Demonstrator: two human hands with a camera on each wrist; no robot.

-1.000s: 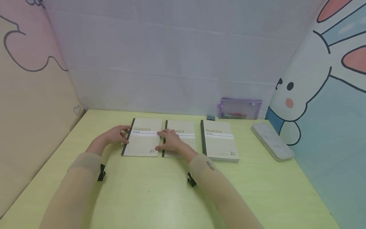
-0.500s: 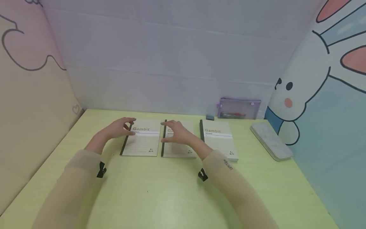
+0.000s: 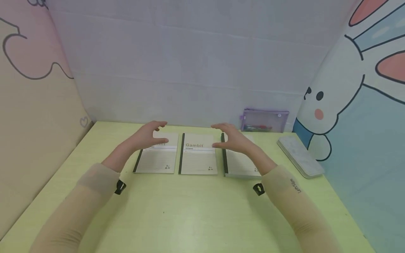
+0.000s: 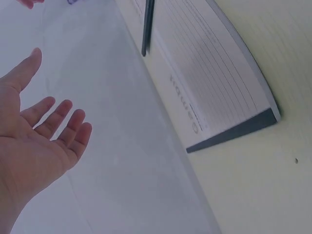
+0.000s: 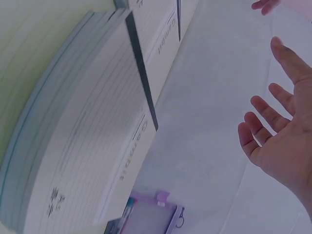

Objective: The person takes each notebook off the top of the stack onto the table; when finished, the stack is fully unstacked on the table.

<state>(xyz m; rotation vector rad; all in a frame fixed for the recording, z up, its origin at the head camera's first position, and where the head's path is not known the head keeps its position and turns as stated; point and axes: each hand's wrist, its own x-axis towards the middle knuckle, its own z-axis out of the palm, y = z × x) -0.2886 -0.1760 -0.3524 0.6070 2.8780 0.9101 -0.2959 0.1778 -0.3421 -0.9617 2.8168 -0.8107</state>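
Three cream "Gambit" notebooks with dark spines lie in a row on the table. Above the left notebook (image 3: 156, 160) my left hand (image 3: 146, 136) hovers with relaxed, spread fingers and covers part of its title. The middle notebook (image 3: 198, 158) shows whole between my hands. Over the right-hand stack of notebooks (image 3: 241, 163), my right hand (image 3: 234, 140) is held up with fingers apart, hiding its title. In the right wrist view that stack (image 5: 87, 126) shows several layered edges. Both palms appear bare in the wrist views, the left hand (image 4: 44, 131) and the right hand (image 5: 282, 126) holding nothing.
A clear purple pencil pouch (image 3: 265, 120) with pens inside leans on the back wall. A pale grey oblong case (image 3: 300, 156) lies near the table's right edge. Walls bound the table (image 3: 190, 214) at the back and both sides.
Both hands have lifted off the left notebook, which they were touching at its sides. My right hand has moved right to above the stack; my left hand has risen slightly rightward. The notebooks stay put.
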